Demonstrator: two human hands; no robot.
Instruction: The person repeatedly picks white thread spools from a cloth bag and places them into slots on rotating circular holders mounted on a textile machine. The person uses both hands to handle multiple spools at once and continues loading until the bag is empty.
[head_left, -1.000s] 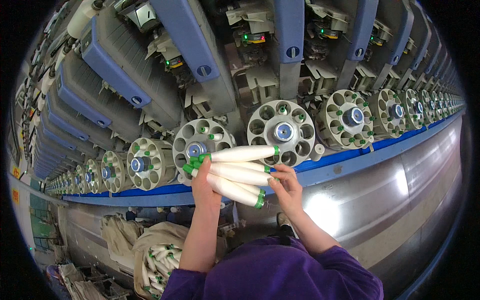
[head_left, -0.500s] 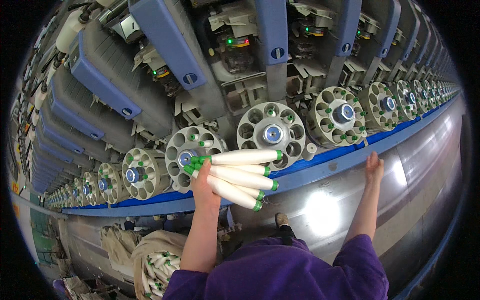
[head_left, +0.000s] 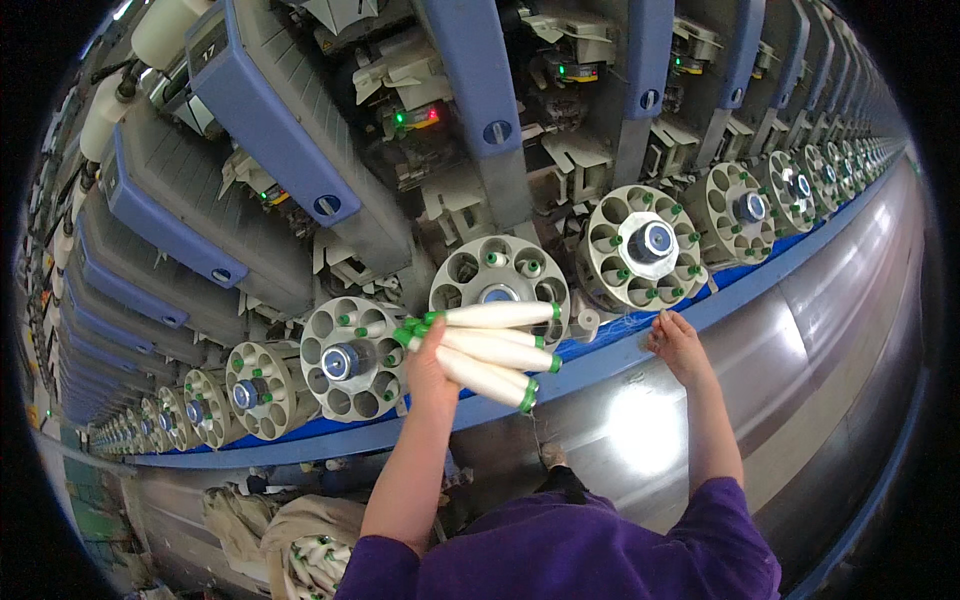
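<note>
My left hand (head_left: 428, 362) grips a bundle of white yarn bobbins (head_left: 487, 341) with green tips, held sideways in front of a round beige magazine (head_left: 500, 285) with several pockets. My right hand (head_left: 678, 342) is empty, its fingers resting on the blue ledge (head_left: 600, 355) just below the neighbouring round magazine (head_left: 645, 245) to the right. Both arms wear purple sleeves.
A long row of round magazines (head_left: 350, 358) runs along the winding machine, with blue-grey housings (head_left: 270, 130) above. A curved shiny metal panel (head_left: 830, 340) lies below the ledge. A cloth sack of more bobbins (head_left: 310, 550) sits at lower left.
My right hand left the bobbin bundle, swung out to the right, and now rests on the blue ledge. The view shifted so the magazines sit further right. The left hand keeps the bundle.
</note>
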